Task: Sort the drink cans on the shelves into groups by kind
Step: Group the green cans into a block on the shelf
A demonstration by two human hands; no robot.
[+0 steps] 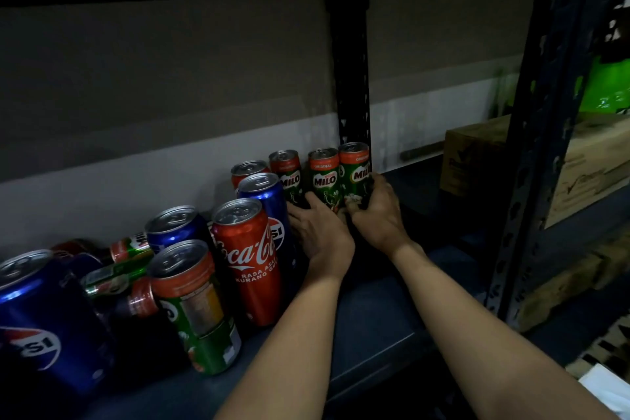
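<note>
Three green Milo cans stand upright at the back of the dark shelf (375, 324): one at the left (288, 174), one in the middle (324, 176), one at the right (356, 170) against the upright post. My right hand (378, 215) curls round the base of the right Milo can. My left hand (320, 232) lies at the foot of the left and middle Milo cans, fingers touching them. Left of my hands stand a red Coca-Cola can (250, 259), a blue Pepsi can (266, 194) and another Milo can (194, 303).
More Pepsi cans (44, 324) stand at the far left, with several cans lying on their sides (129, 249) behind them. A black slotted post (351, 78) rises behind the Milo cans. Cardboard boxes (477, 157) sit on the neighbouring shelf to the right.
</note>
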